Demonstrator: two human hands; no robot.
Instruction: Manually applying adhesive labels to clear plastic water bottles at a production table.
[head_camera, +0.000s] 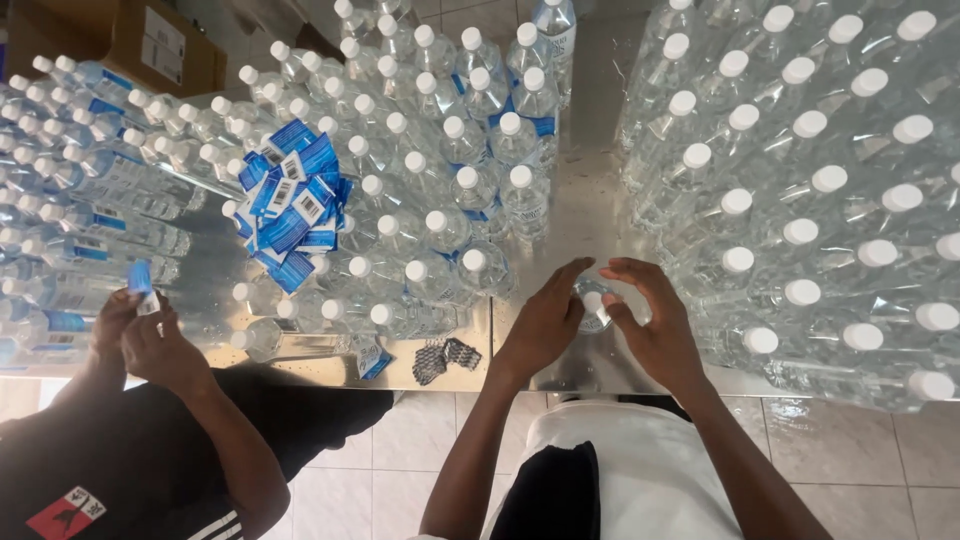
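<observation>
A steel table (590, 215) carries the work, and most of it is covered in clear plastic water bottles with white caps. The largest mass is the shrink-wrapped packs (830, 190) at the right; a looser crowd of standing bottles (440, 150) fills the middle and left, with a heap of blue labels (295, 195) lying on their caps. In the bare strip between these groups stands a single bottle (593, 308), near the table's front edge. It is upright, its long axis vertical, so its white cap points straight up at the camera.

The person's left hand (545, 325) and right hand (655, 330) close around this bottle from either side, fingers curved in towards the neck. The bottle sits between the two palms, its cap showing in the gap; the grip is a narrow two-handed hold on the bottle.

At the lower left a co-worker's hands (145, 335) hold a small blue label (140, 280).
</observation>
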